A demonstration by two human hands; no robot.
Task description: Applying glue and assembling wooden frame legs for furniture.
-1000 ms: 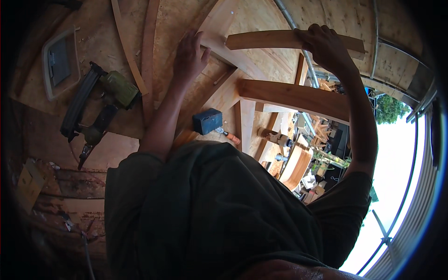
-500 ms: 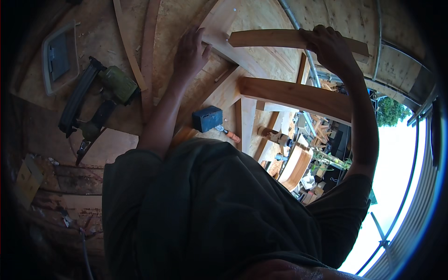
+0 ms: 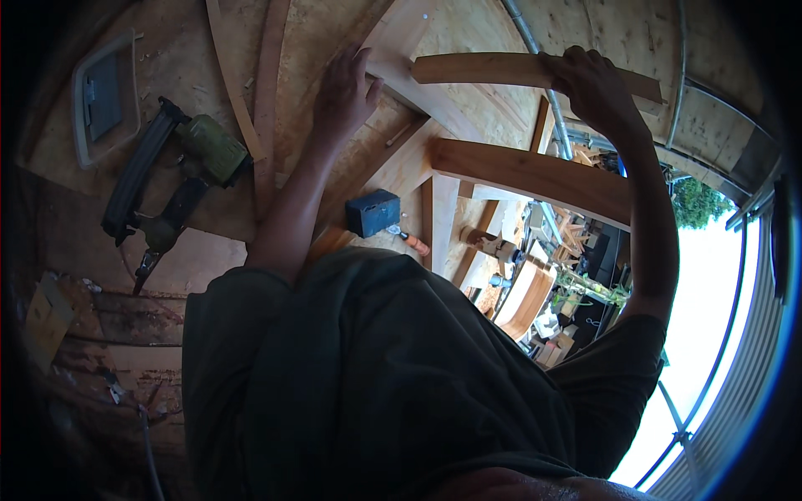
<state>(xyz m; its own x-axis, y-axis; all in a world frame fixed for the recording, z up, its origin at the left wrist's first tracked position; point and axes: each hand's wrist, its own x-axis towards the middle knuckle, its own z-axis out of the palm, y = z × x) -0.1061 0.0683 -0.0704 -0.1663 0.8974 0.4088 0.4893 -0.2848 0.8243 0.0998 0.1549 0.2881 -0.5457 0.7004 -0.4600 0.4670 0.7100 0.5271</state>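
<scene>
My right hand (image 3: 591, 82) is wrapped over the top of a short wooden board (image 3: 476, 68), near its right end. The board's left end meets a pale wooden frame piece (image 3: 434, 104). At the left edge of that frame piece lies my left hand (image 3: 341, 90), thumb held apart from the fingers and nothing in its grasp. Below the held board, a second wooden board (image 3: 526, 171) juts to the right from the frame and passes behind my right forearm.
A green and black nail gun (image 3: 205, 154) lies at left, near a clear plastic lid or tray (image 3: 134, 92). By my body sit a dark blue box-shaped block (image 3: 372, 213) and an orange-handled tool (image 3: 413, 243). A metal pipe (image 3: 522, 25) runs behind the boards.
The view has shifted very slightly. Both hands and the held board stay in nearly the same place.
</scene>
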